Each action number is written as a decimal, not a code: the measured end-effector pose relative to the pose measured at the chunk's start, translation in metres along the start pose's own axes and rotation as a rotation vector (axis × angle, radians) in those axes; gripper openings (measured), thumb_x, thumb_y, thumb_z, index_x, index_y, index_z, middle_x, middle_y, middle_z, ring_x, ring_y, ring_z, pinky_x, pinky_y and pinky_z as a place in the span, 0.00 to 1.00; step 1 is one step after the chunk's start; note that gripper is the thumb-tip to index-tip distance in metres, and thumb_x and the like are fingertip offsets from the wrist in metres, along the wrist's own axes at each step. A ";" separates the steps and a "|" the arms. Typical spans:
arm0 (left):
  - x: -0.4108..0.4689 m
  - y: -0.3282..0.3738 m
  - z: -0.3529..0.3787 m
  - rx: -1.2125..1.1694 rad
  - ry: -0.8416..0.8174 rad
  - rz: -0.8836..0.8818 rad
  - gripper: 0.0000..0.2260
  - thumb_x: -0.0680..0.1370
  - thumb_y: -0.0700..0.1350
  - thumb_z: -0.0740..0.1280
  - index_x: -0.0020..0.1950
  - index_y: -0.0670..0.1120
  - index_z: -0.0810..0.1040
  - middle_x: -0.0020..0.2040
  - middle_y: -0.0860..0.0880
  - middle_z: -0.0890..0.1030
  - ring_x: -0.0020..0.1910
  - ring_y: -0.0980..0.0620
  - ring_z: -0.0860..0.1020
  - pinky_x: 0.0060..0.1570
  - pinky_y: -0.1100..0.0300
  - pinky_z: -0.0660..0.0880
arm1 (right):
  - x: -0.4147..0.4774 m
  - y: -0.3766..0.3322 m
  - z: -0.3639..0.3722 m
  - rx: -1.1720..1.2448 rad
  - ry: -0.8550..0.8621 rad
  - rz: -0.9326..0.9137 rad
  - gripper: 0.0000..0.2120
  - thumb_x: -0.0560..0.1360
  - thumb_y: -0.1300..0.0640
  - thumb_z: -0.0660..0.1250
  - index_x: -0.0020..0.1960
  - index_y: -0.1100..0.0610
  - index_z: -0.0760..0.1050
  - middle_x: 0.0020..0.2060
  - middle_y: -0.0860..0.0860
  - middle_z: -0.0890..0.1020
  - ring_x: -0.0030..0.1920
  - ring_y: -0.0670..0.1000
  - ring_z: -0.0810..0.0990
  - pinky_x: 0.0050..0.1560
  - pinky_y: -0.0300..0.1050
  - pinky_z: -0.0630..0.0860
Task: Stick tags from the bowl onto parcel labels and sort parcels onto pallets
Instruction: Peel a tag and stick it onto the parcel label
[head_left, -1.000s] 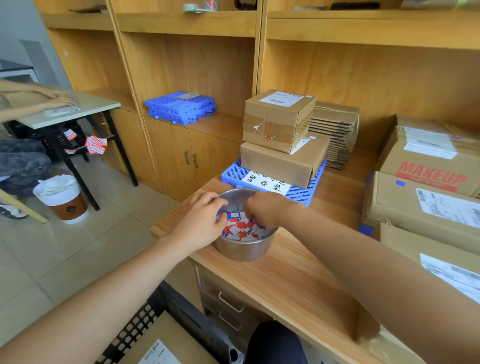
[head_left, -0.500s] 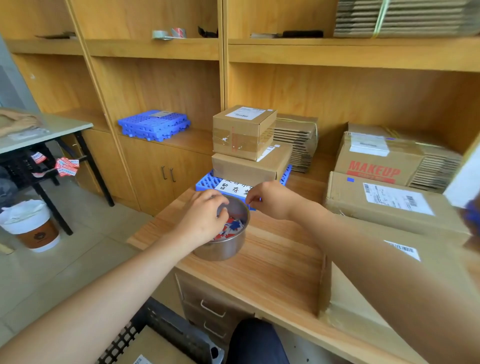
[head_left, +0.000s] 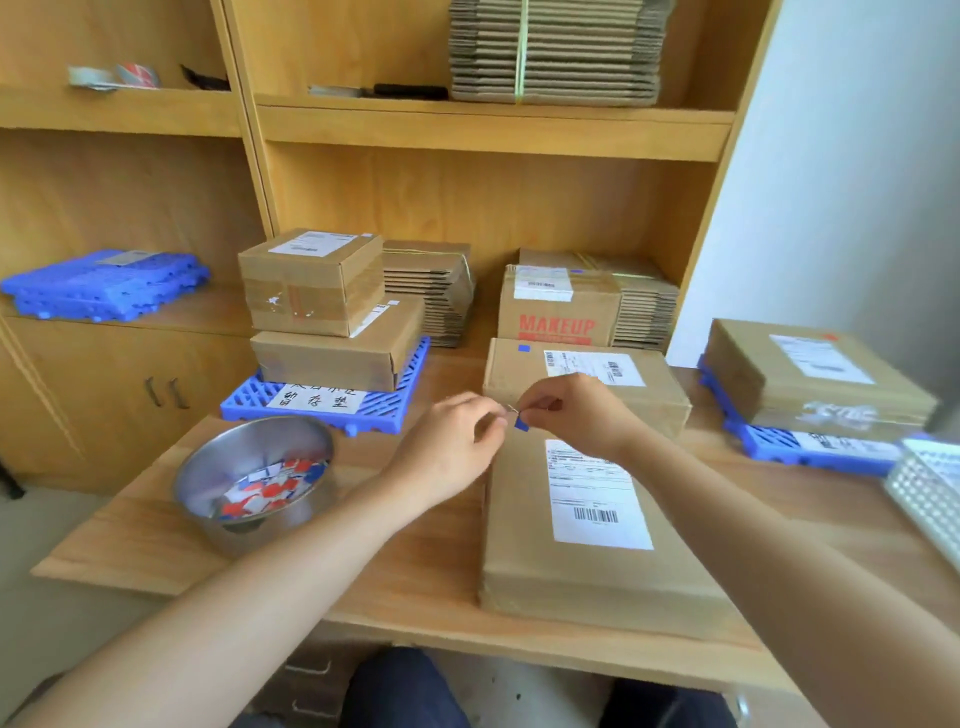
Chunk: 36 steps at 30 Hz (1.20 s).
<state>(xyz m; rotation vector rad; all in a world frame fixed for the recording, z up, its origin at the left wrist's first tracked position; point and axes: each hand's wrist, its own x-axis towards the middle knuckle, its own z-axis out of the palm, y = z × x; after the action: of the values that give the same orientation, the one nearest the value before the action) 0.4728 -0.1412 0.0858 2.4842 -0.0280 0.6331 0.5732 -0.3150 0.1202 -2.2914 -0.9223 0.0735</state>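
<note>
Pinching the blue tag (head_left: 521, 424) between my left grip (head_left: 453, 446) and right grip (head_left: 582, 415), both clamped on it, I hold it just above the far end of the flat parcel (head_left: 524, 561) on the table (head_left: 415, 582), near the label (head_left: 597, 493) it should go on. By my judgement, I am peeling its backing. The bowl (head_left: 270, 530) of tags sits near my left arm for easy reach, and 2 pallets, the left pallet (head_left: 384, 410) and right pallet (head_left: 769, 452), flank me for sorting.

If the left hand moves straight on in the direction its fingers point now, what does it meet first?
Most likely the blue tag, pinched in the right hand just ahead of the left hand; they may already touch.
</note>
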 end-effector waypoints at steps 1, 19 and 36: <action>0.002 0.010 0.009 -0.048 -0.020 -0.013 0.07 0.80 0.50 0.66 0.53 0.51 0.83 0.51 0.56 0.82 0.49 0.56 0.79 0.51 0.60 0.75 | -0.007 0.008 -0.005 0.036 0.021 0.017 0.05 0.75 0.59 0.71 0.47 0.51 0.85 0.39 0.45 0.85 0.37 0.40 0.78 0.38 0.30 0.69; 0.018 0.052 0.070 -0.342 -0.178 -0.188 0.02 0.76 0.46 0.74 0.43 0.51 0.85 0.41 0.55 0.85 0.44 0.57 0.81 0.49 0.61 0.75 | -0.050 0.073 -0.022 0.187 0.100 0.039 0.05 0.76 0.58 0.72 0.45 0.50 0.84 0.39 0.41 0.85 0.37 0.36 0.79 0.42 0.29 0.71; 0.026 0.048 0.074 -0.283 -0.228 -0.215 0.07 0.80 0.48 0.67 0.45 0.50 0.82 0.42 0.51 0.84 0.46 0.51 0.81 0.52 0.51 0.77 | -0.044 0.075 -0.026 0.302 0.026 0.110 0.05 0.77 0.54 0.71 0.44 0.50 0.84 0.39 0.46 0.86 0.38 0.41 0.78 0.46 0.43 0.76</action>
<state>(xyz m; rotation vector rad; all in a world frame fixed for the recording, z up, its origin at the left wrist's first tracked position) 0.5205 -0.2178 0.0690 2.2324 0.0584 0.2349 0.5926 -0.3976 0.0880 -2.0548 -0.7173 0.2150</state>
